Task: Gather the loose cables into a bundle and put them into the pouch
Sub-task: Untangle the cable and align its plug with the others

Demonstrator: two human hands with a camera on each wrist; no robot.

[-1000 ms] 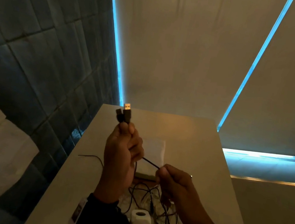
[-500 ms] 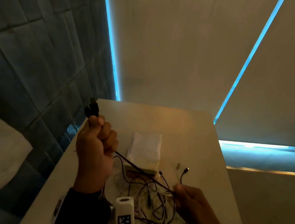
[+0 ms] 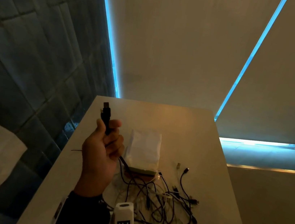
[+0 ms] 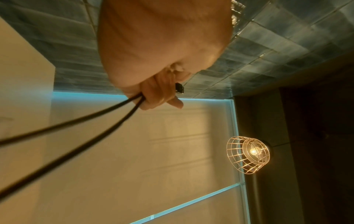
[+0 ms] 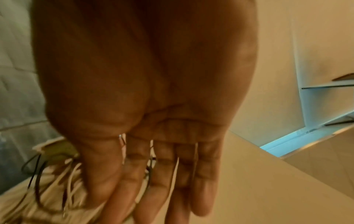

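A pale table held everything. A white pouch lay flat just right of the raised left hand. A messy heap of cables lay below that hand, touching the pouch's near end.

Head view looks down the table from the near end; wrist views sit close behind each palm, sharing its cables.

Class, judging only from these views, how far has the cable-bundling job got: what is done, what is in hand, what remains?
Done: nothing is in the pouch yet. In hand: the left hand grips two black cable ends, strands trailing down; the right hand is open, empty. Left: the tangle of loose cables on the table needs gathering and pouching.
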